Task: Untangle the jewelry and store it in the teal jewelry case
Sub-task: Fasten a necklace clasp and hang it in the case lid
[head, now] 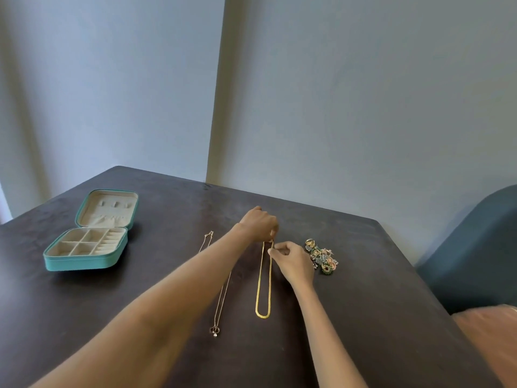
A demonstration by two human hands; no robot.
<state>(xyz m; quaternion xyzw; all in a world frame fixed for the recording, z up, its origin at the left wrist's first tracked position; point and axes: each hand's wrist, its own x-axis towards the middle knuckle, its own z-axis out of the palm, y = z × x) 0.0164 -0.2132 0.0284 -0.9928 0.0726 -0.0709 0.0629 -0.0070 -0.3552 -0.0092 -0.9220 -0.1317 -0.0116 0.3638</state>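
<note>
Both the left hand (258,222) and right hand (291,261) pinch the far end of the gold chain (263,284), laid straight mid-table, likely fastening its clasp; next it must travel left into the open teal jewelry case (84,259), leaving the tangled cluster (321,256).

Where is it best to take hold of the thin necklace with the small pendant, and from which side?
Probably at the pendant end of the thin necklace, pinched from above. It lies flat and stretched out on the table, the pendant is its bulkiest part, and that near end lies clear of the left forearm crossing over the chain.
</note>
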